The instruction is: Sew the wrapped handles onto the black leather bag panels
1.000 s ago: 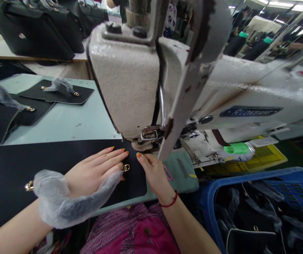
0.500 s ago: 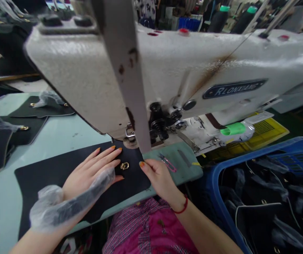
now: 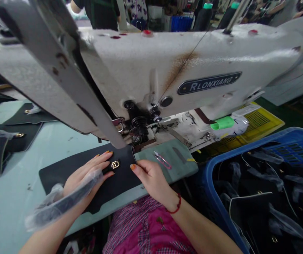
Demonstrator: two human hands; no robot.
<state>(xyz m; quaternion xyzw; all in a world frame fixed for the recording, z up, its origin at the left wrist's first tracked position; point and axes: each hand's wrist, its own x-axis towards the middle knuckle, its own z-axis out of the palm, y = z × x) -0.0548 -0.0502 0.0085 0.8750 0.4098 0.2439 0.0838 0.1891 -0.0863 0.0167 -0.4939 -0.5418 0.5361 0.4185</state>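
Note:
A black leather-like panel (image 3: 125, 176) lies flat on the pale green table under the sewing machine head (image 3: 130, 70). My left hand (image 3: 85, 178) rests on it with fingers stretched out, beside a gold clasp (image 3: 115, 164) on the panel. Over that wrist drapes a strip of clear plastic film (image 3: 69, 203). At the panel's right edge, my right hand (image 3: 152, 178) pinches the border between thumb and fingers. The machine's needle area is partly hidden behind a grey metal bar (image 3: 88, 95).
Pink-handled thread snips (image 3: 163, 160) lie on the table right of the panel. A blue crate (image 3: 209, 187) of black pieces stands at the right, near a yellow crate (image 3: 262, 118). More black pieces (image 3: 21, 137) with clasps lie at left. A person (image 3: 101, 14) stands behind.
The view has shifted, so the machine appears farther left. The panel has turned, and its left end shows closer to the machine. Both hands keep their places on it.

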